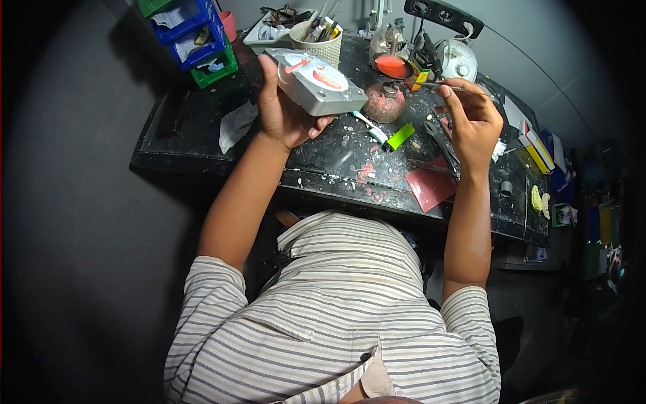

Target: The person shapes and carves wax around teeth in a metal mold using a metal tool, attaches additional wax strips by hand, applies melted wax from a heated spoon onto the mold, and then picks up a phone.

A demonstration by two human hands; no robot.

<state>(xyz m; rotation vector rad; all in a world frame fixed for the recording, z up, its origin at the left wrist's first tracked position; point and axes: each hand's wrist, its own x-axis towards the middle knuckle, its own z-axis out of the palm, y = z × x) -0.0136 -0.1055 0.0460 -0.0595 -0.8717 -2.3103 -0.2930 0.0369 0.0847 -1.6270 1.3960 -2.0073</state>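
My left hand (276, 114) is wrapped round a grey metal dental flask (330, 104), raised and tilted above the table. White plaster (306, 65) with red and pink wax-like patches fills its upper face. My right hand (474, 124) pinches a thin metal instrument (434, 85), pointing left above the bench. Its tip is near a round glass spirit burner (385, 106) with pink smears; I cannot make out whether it touches anything. Just behind the burner is a small dark pan of red material (393, 66).
On the stained black table (323, 165) lie a toothbrush (368, 126), a green lighter (401, 137) and a pink wax sheet (431, 188). A woven cup of tools (316, 46) stands at the back. Blue and green bins (202, 44) are at far left, a power strip (444, 15) at far right.
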